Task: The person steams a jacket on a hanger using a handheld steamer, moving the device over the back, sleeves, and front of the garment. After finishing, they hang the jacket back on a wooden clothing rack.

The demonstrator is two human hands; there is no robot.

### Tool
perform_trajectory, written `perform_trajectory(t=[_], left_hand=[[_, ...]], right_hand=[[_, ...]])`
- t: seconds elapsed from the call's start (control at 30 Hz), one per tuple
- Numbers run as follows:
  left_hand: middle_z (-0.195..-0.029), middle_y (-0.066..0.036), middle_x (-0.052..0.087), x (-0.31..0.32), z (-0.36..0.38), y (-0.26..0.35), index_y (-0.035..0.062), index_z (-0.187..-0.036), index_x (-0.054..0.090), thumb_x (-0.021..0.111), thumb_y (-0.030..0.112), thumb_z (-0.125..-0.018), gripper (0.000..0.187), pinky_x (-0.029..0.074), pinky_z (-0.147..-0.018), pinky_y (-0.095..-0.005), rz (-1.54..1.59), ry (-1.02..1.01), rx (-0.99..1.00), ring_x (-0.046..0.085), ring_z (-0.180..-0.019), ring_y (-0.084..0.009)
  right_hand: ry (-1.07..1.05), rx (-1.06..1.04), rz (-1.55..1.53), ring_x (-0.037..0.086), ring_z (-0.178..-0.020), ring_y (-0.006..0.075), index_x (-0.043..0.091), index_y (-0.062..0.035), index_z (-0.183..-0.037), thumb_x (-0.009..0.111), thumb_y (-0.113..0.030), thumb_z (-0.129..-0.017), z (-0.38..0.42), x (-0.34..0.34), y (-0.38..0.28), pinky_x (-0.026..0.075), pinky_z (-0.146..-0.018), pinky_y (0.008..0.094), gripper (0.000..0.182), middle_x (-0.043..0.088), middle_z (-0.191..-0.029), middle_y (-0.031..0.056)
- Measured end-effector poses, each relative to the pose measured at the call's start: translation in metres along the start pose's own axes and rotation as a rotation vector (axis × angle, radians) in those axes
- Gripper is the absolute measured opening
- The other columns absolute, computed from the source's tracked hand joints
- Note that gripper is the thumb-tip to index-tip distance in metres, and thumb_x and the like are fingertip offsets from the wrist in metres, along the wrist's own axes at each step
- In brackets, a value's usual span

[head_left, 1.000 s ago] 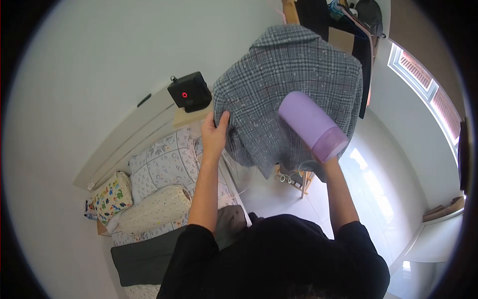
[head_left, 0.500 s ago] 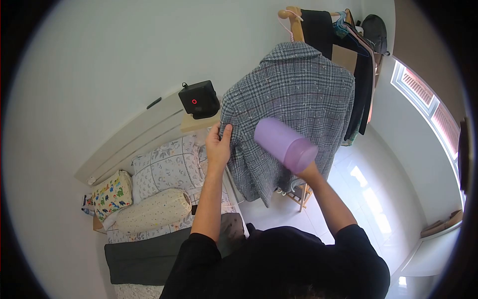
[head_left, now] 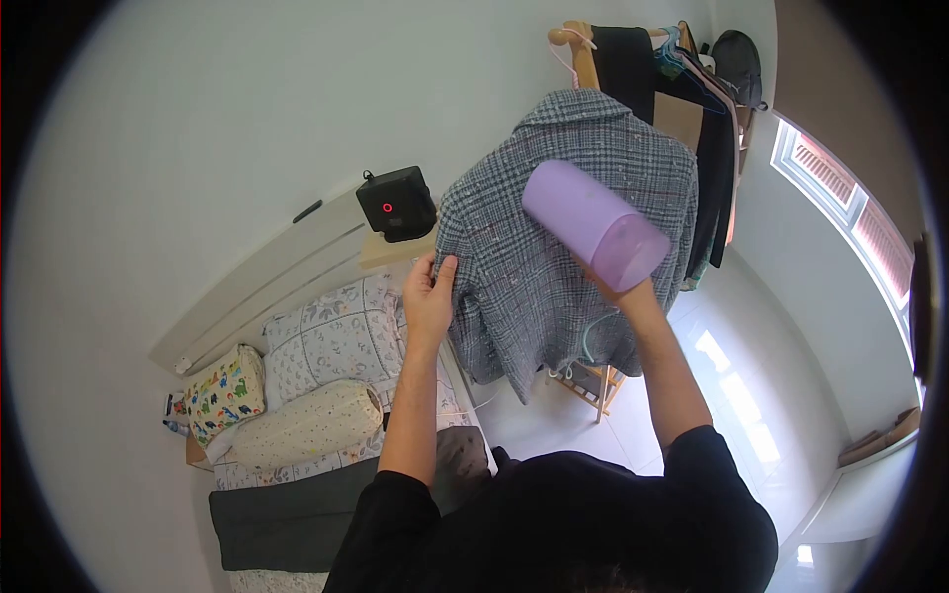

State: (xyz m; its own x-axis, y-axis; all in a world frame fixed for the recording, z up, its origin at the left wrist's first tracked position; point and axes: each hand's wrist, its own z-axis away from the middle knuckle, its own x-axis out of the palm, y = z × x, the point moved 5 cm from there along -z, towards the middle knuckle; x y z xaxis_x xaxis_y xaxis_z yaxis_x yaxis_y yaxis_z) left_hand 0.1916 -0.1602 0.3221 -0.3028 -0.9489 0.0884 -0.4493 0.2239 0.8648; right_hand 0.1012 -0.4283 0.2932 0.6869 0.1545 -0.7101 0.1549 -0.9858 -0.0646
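A grey plaid jacket (head_left: 494, 237) hangs from the wooden rack, its back towards me. On its left side, my left hand (head_left: 432, 287) pinches the sleeve between thumb and fingers. My right hand (head_left: 633, 296) grips a lavender handheld garment steamer (head_left: 573, 206), a thick cylinder with a translucent end. The steamer is tilted across the middle of the jacket's back and covers most of that hand's fingers. Below it, a pale thin loop (head_left: 590, 341) shows near the jacket's hem.
The wooden clothes rack (head_left: 585, 64) holds dark clothes (head_left: 626, 69) on hangers. At left is a bed with a patterned pillow (head_left: 331, 331), a bolster (head_left: 306, 425) and dark trousers (head_left: 287, 519). A black box-shaped device (head_left: 397, 203) stands on a shelf. Windows (head_left: 825, 173) are at right.
My right hand has moved the steamer up and to the right across the jacket's back. My left hand keeps its hold on the sleeve. The pale loop below now shows.
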Motion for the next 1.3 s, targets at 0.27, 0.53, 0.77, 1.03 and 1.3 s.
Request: perform_trajectory(t=[0.27,0.53,0.77,1.03,1.3], left_hand=[[-0.089,-0.003,0.066,-0.004,-0.001,-0.002,-0.004,-0.108,0.058,0.056,0.012,-0.094,0.021,0.044,-0.067,-0.0186,-0.021,0.014,-0.009,0.057,-0.074,-0.0051],[-0.09,-0.004,0.066,-0.006,-0.001,0.003,-0.0045,-0.107,0.058,0.056,0.012,-0.094,0.021,0.045,-0.068,-0.0189,-0.07,0.002,-0.019,0.057,-0.075,-0.0056],[-0.09,-0.003,0.066,-0.005,0.001,0.007,-0.0048,-0.107,0.059,0.058,0.013,-0.093,0.023,0.044,-0.068,-0.0185,-0.094,0.024,0.0,0.057,-0.074,-0.0051],[-0.087,-0.003,0.066,-0.003,0.003,0.006,-0.0039,-0.103,0.06,0.057,0.013,-0.093,0.02,0.044,-0.066,-0.0184,-0.086,0.044,-0.016,0.057,-0.073,-0.0048],[-0.086,-0.003,0.066,-0.001,0.001,0.006,-0.0039,-0.102,0.06,0.057,0.012,-0.093,0.019,0.043,-0.066,-0.0183,-0.031,0.054,0.006,0.056,-0.073,-0.0046]], right_hand=[[-0.156,-0.065,-0.307,0.056,-0.109,0.0246,0.058,-0.0117,-0.115,0.063,-0.025,-0.077,0.083,0.048,-0.074,0.041,-0.095,0.0414,0.04,0.061,-0.113,0.0079],[0.033,-0.022,-0.205,0.056,-0.109,0.0267,0.059,-0.0114,-0.116,0.06,-0.023,-0.079,0.109,0.038,-0.036,0.041,-0.096,0.0429,0.039,0.062,-0.113,0.0081],[-0.171,0.851,-0.706,0.058,-0.093,0.0274,0.062,-0.0046,-0.108,0.063,-0.005,-0.077,0.06,-0.029,0.024,0.047,-0.078,0.0421,0.031,0.061,-0.102,0.0092],[0.071,-0.14,0.031,0.061,-0.097,0.0281,0.06,-0.0073,-0.11,0.059,-0.021,-0.082,0.138,0.037,-0.039,0.048,-0.084,0.0412,0.032,0.064,-0.104,0.0108],[-0.322,0.034,-0.461,0.061,-0.098,0.0305,0.062,-0.0076,-0.106,0.063,-0.025,-0.078,0.186,0.119,-0.082,0.047,-0.085,0.0415,0.033,0.064,-0.101,0.0131]])
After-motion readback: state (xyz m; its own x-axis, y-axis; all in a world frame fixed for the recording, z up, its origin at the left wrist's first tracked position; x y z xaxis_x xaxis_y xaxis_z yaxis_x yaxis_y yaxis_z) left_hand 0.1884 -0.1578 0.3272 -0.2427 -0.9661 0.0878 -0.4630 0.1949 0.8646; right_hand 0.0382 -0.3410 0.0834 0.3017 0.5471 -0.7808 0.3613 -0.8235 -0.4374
